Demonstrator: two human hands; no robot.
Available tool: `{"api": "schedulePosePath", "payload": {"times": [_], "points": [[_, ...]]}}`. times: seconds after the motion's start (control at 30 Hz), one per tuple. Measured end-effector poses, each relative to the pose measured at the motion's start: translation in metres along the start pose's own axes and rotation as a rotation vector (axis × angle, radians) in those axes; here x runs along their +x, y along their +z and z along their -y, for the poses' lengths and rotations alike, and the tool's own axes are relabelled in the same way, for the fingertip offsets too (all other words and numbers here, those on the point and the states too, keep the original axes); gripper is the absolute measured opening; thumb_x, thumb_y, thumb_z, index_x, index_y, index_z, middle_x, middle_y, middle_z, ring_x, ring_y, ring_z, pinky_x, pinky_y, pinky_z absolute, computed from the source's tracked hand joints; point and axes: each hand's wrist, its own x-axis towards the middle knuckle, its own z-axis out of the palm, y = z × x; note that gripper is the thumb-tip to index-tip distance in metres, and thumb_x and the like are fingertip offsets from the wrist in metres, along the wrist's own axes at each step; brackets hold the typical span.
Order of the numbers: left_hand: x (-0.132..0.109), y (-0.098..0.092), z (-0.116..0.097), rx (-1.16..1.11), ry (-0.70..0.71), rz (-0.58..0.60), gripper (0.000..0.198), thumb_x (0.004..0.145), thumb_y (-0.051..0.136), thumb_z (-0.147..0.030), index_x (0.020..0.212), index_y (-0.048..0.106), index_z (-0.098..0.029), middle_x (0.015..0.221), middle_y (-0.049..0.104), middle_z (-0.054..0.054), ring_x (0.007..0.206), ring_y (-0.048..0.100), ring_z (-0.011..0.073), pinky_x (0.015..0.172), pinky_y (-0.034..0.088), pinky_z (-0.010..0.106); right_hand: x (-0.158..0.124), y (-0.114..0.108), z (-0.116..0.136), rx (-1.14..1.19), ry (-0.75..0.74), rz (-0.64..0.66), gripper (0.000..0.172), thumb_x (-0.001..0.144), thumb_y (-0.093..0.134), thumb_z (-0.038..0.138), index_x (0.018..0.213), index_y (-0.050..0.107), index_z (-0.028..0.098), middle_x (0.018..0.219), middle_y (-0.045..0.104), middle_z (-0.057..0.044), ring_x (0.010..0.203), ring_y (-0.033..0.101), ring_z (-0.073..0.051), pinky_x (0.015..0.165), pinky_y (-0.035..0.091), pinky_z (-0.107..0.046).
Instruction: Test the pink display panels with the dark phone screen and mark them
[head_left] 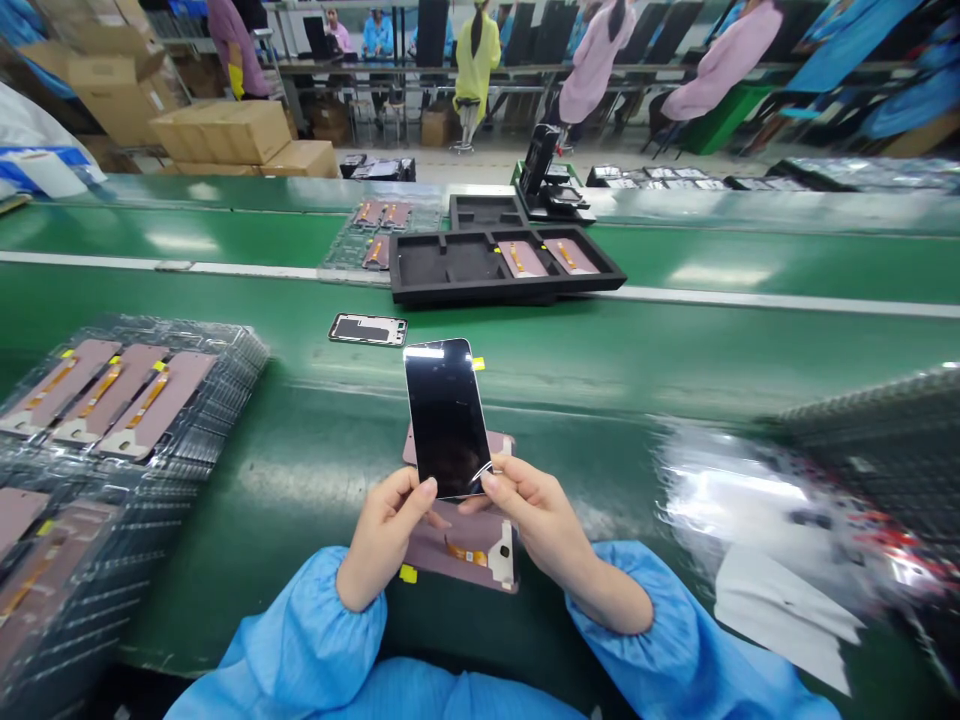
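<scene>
A long green assembly-line surface (570,350) runs across the view, with cardboard boxes (225,130) and co-workers (476,60) seen beyond its far edge. Stacked clear plastic trays (225,345) are set along the person's left edge of the work area, each with pink-backed display panels (97,395) laid side by side in separate pockets, apparently so that the panels are kept from touching. A black foam compartment tray (495,290) sits across the middle of the surface, with two pink-backed panels (540,258) seated in its right-hand pockets. A blurred stack of plastic trays (847,430) is seen at the right, near the person's right hand.

Near the center, a dark glass-faced display panel (447,418) is held up and tilted, its face toward the camera, by the left hand (386,535) and right hand (544,530). It is pinched at the lower edges between thumbs and fingers (491,482), leaving most of the glass uncovered. A second pink-backed panel (465,550) lies flat beneath the hands, with a flex cable (465,552) across it. A glossy curl is seen at the held panel's lower right corner, possibly film; too small to tell.
</scene>
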Motion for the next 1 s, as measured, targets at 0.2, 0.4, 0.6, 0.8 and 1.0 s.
{"api": "schedulePosePath", "payload": {"times": [0.2,0.4,0.6,0.8,1.0], "points": [[0.005,-0.005,0.001,-0.101,-0.062,0.048,0.036,0.086,0.061,-0.046,0.068,0.054,-0.016,0.066,0.054,-0.003,0.061,0.062,0.0120,0.063,0.049,0.023,0.002,-0.003,-0.002,0.106,0.054,-0.047,0.033,0.090,0.060,0.047,0.103,0.069,0.018,0.098,0.073,-0.007,0.076,0.073,-0.021,0.076,0.060,-0.036],[0.002,-0.004,-0.002,-0.092,0.008,0.095,0.028,0.077,0.073,-0.037,0.094,0.065,-0.017,0.078,0.063,0.000,0.067,0.065,0.0148,0.066,0.056,0.028,-0.002,-0.003,0.001,0.068,0.031,-0.085,0.030,0.092,0.057,0.045,0.104,0.068,0.020,0.097,0.072,-0.005,0.077,0.073,-0.019,0.076,0.059,-0.034],[-0.001,0.002,-0.009,-0.036,0.010,-0.006,0.021,0.080,0.069,-0.035,0.077,0.062,-0.016,0.070,0.065,0.000,0.060,0.065,0.0133,0.061,0.055,0.025,-0.007,0.002,0.007,-0.029,0.019,-0.053,0.029,0.093,0.056,0.046,0.098,0.067,0.021,0.091,0.071,-0.004,0.078,0.072,-0.020,0.077,0.059,-0.033],[-0.002,0.003,-0.008,-0.026,0.035,-0.022,0.022,0.079,0.070,-0.035,0.072,0.059,-0.016,0.067,0.063,-0.002,0.059,0.066,0.0135,0.059,0.054,0.023,-0.010,0.004,0.010,-0.097,0.004,-0.039,0.028,0.094,0.052,0.047,0.099,0.065,0.022,0.094,0.070,-0.004,0.081,0.071,-0.021,0.076,0.058,-0.033],[-0.009,0.011,-0.007,-0.005,0.093,-0.032,0.022,0.082,0.067,-0.033,0.070,0.060,-0.016,0.067,0.067,0.001,0.065,0.067,0.0156,0.061,0.055,0.025,-0.010,0.015,0.005,-0.068,-0.025,-0.085,0.030,0.079,0.074,0.040,0.097,0.057,0.023,0.078,0.068,0.001,0.071,0.068,-0.017,0.063,0.057,-0.027]]}}
